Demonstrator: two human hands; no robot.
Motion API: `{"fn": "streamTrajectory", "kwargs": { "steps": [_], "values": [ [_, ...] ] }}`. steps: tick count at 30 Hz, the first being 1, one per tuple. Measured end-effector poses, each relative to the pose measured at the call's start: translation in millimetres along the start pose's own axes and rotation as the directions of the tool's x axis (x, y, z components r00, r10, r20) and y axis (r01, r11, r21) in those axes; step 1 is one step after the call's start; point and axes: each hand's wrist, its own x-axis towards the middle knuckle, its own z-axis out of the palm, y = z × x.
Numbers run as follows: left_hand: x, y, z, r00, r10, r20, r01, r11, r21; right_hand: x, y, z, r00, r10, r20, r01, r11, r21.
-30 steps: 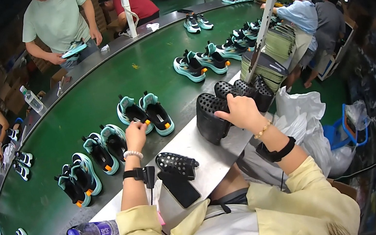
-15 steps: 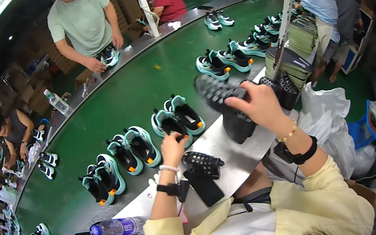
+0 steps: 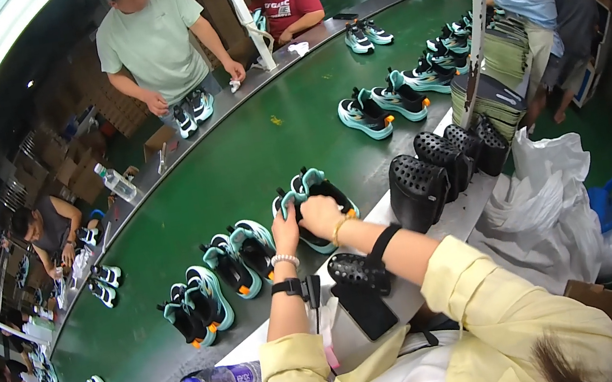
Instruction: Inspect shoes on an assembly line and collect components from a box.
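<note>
At the near edge of the green belt, both my hands meet over a black and mint sneaker, the left one of a pair. My left hand grips its collar at the left side, thumb up. Closed and pressed down at the shoe's opening is my right hand; what its fingers hold is hidden. The pair's other sneaker stands close by on the right. A black perforated clog and a dark phone lie on the metal ledge just below my hands.
Several black clogs stand along the ledge at right, before a stack of green sheets. More sneakers line the belt. Purple-capped bottles lie at lower left. White plastic bags hang at right. A co-worker stands across the belt.
My right hand has let go of a black clog, which now stands with the others on the ledge, and has moved left to the sneaker. My left hand stays at that sneaker.
</note>
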Motion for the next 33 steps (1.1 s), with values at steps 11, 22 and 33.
{"fn": "streamTrajectory", "kwargs": {
  "steps": [11, 22, 33],
  "values": [
    [-8.1, -8.9, 2.8, 0.993, -0.020, -0.115, 0.012, 0.998, -0.067, 21.9, -12.2, 38.4, 0.997, 0.005, 0.072, -0.004, 1.000, -0.012],
    [-0.4, -5.0, -9.9, 0.972, 0.149, 0.182, -0.155, 0.988, 0.019, -79.7, 56.5, -111.4, 0.944, -0.252, -0.211, 0.322, 0.841, 0.435],
    [0.1, 12.4, 5.9, 0.985, 0.116, -0.124, -0.015, 0.785, 0.619, -158.8, 232.2, -145.5, 0.859, 0.390, -0.331, -0.205, 0.855, 0.477]
  ]
}}
